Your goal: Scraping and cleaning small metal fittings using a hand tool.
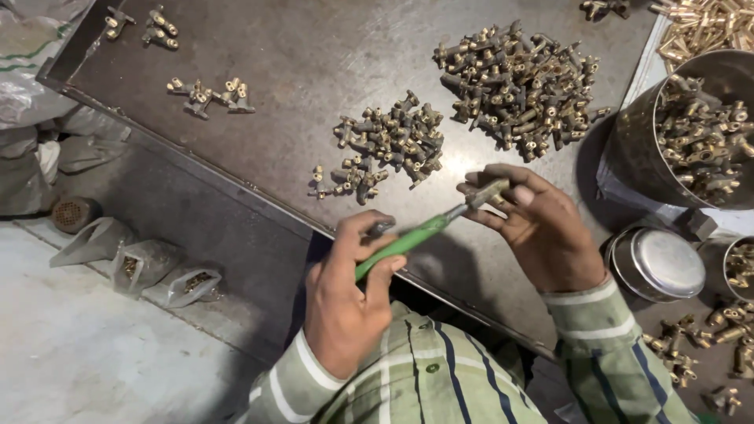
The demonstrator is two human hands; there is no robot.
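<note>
My left hand point(345, 302) grips a green-handled screwdriver point(400, 245), whose metal tip points up and right into a small brass fitting point(488, 191). My right hand point(542, 232) pinches that fitting between thumb and fingers, just above the dark metal worktable point(298, 47). Both hands hover over the table's near edge. A small pile of brass fittings point(389, 145) lies just beyond the hands, and a larger pile point(518, 86) lies farther back to the right.
A steel bucket point(636, 149) of fittings stands at right, with a round steel lid point(658, 263) and loose fittings point(675, 345) below it. Shiny brass parts point(703, 23) lie top right. A few fittings point(212, 96) sit at left. Plastic bags point(141, 263) lie on the floor.
</note>
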